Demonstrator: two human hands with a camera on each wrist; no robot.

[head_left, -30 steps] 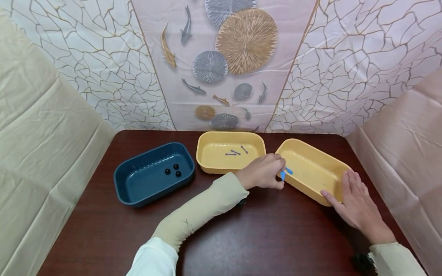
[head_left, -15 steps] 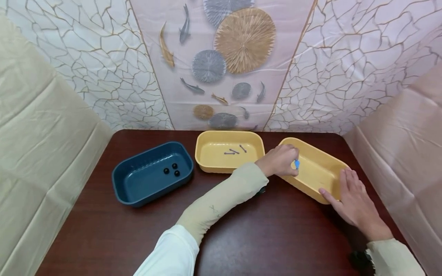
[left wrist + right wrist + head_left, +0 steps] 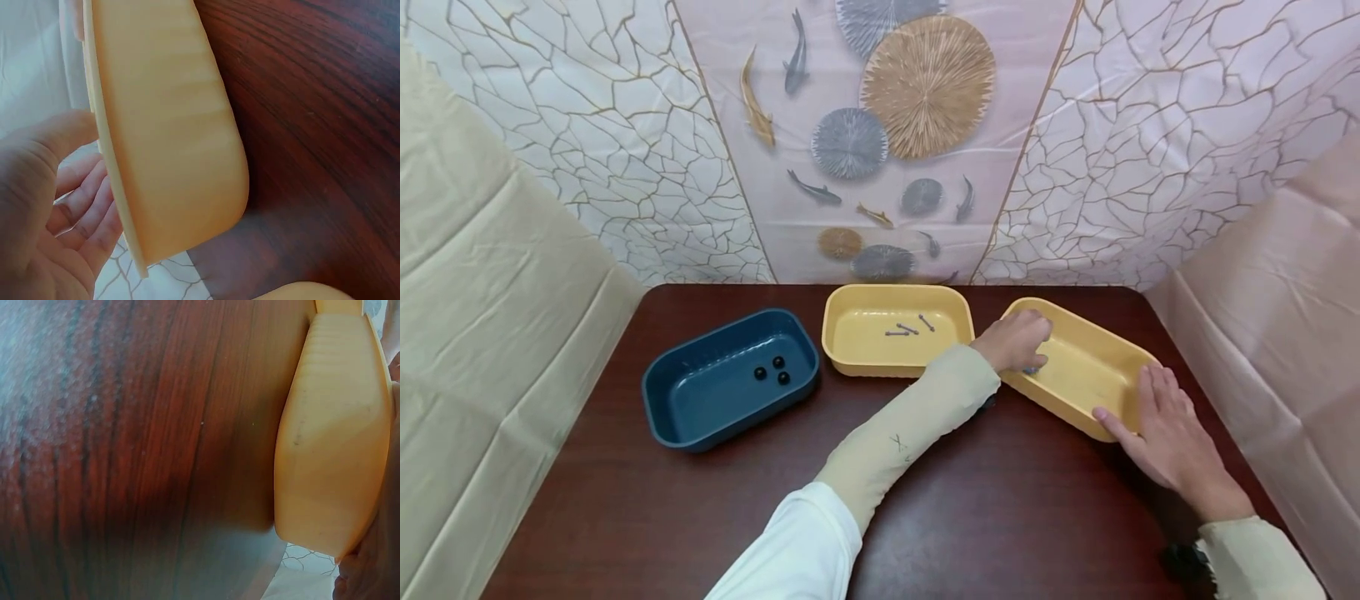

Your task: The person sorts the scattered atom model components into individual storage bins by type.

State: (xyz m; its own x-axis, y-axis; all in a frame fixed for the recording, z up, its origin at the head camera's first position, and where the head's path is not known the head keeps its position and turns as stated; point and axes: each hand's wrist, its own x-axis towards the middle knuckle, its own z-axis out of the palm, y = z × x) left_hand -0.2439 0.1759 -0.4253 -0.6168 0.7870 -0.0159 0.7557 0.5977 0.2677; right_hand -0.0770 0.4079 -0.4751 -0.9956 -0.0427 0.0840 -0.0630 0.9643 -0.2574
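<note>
In the head view, my left hand [image 3: 1017, 340] reaches over the near-left rim of the right yellow bin [image 3: 1093, 358]. Its thumb and fingers are apart, and I see nothing between them. Just under the thumb is a small blue piece [image 3: 1032, 369], partly hidden and blurred. The left wrist view shows the loosely bent fingers [image 3: 84, 209] behind the bin's rim, the thumb touching it. My right hand [image 3: 1180, 437] rests on the bin's right end, fingers extended along the rim and thumb over the front edge. The right wrist view shows mostly the bin's outer wall [image 3: 331, 437].
A second yellow bin [image 3: 898, 371] at the back middle holds three small purple sticks [image 3: 907, 329] with knobbed ends. To the left, a dark blue bin [image 3: 700, 408] contains three black balls [image 3: 778, 362]. All stand on a dark wooden table [image 3: 985, 517] with patterned cloth behind.
My left hand carried a blue piece rightward over the right yellow bin, then lowered slightly; the piece no longer shows between thumb and fingers. My right hand has stayed on the bin's end.
</note>
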